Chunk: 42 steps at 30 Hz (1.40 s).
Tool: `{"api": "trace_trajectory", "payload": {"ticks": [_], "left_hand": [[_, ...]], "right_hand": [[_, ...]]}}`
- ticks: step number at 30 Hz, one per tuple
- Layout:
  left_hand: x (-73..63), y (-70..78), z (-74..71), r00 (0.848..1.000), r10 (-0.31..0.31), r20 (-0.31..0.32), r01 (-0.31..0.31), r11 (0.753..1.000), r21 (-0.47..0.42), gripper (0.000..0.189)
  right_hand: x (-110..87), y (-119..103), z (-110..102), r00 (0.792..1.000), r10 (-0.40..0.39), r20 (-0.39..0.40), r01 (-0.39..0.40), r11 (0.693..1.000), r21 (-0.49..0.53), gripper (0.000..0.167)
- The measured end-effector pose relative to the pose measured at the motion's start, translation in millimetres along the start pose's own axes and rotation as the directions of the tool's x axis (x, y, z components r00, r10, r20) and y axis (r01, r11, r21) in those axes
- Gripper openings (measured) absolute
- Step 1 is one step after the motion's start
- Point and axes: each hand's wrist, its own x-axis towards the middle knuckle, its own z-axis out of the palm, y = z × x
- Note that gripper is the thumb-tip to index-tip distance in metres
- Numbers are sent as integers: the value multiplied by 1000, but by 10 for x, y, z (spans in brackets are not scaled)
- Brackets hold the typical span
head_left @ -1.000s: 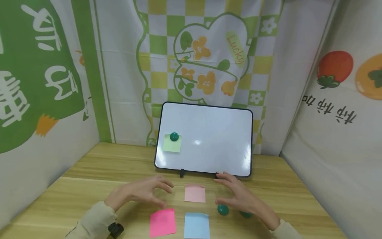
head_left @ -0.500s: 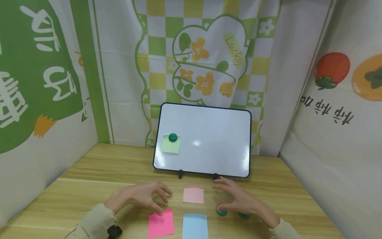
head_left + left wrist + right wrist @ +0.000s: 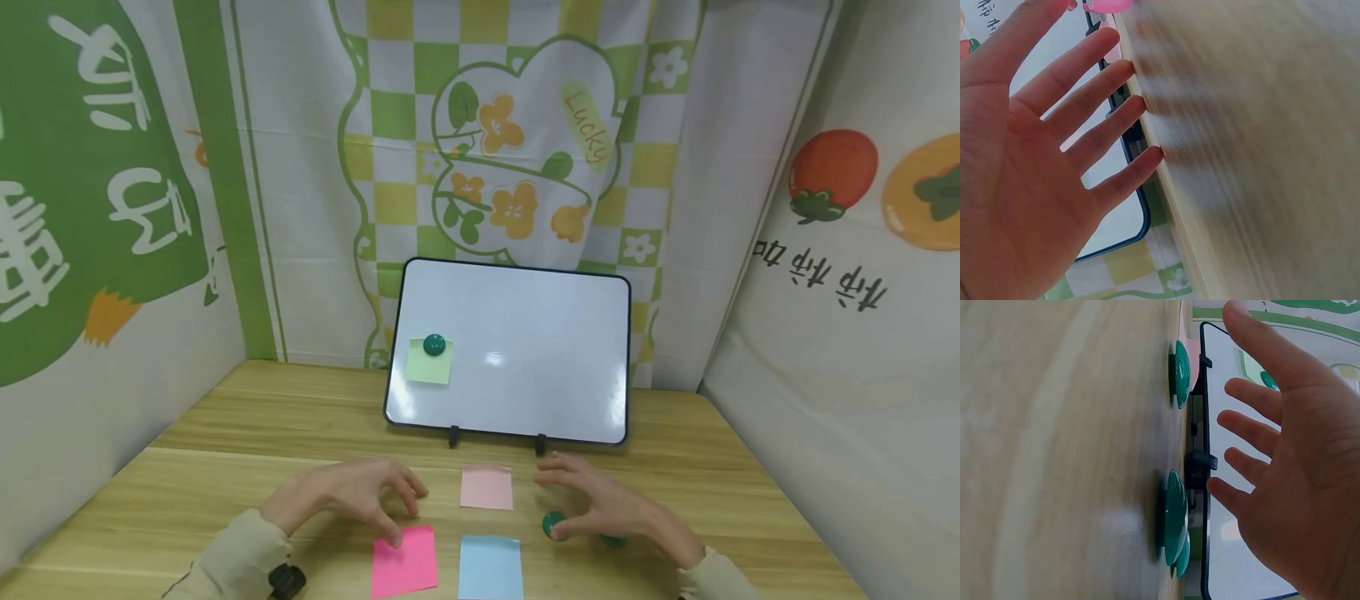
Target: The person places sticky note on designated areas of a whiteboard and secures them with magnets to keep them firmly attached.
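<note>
My left hand hovers at the bright pink sticky note, its thumb over the note's upper edge. In the left wrist view its fingers are spread and hold nothing. My right hand hangs over the green round magnets; the thumb overlaps the near magnet, and contact cannot be told. A second magnet is partly hidden under that hand. The right wrist view shows another magnet behind a larger-looking one. Between the hands lie a pale pink note and a blue note.
A whiteboard leans on small black feet at the back of the wooden table. On its left, a green magnet holds a light green note. Printed cloth hangs on the surrounding walls.
The left thumb has moved down over the bright pink note. My right hand has lowered, its thumb coming down over the near magnet. The notes and whiteboard stay put.
</note>
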Motion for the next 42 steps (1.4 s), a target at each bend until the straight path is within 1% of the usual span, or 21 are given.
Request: {"api": "trace_trajectory", "payload": {"ticks": [6,13,22,28,32,37,42], "left_hand": [[-1,-4,7,1000,9,18,-8,1000,-29,27],[-1,4,32,999,-11,32,14,997,-74,21],[9,-7,46,1000,-13,25,15,995,-96,12],[21,-4,41,1000,-4,16,4,999,-52,6],[25,-6,32,1000,2,17,-2,1000,-30,6],[30,-8,27,1000,2,21,-1,999,-44,12],[36,-16,30,1000,-3,23,5,999,-53,12]], "right_hand": [[-23,18,-7,1000,-15,25,15,1000,7,71],[-38,42,-20,997,-44,59,43,999,21,70],[-51,45,-21,996,-34,80,31,999,36,67],[-52,39,-36,995,-29,96,25,999,44,67],[-51,37,-35,994,-49,95,46,998,34,67],[-49,45,-30,993,-72,91,71,997,20,66],[-48,58,-32,993,-53,108,49,998,41,69]]}}
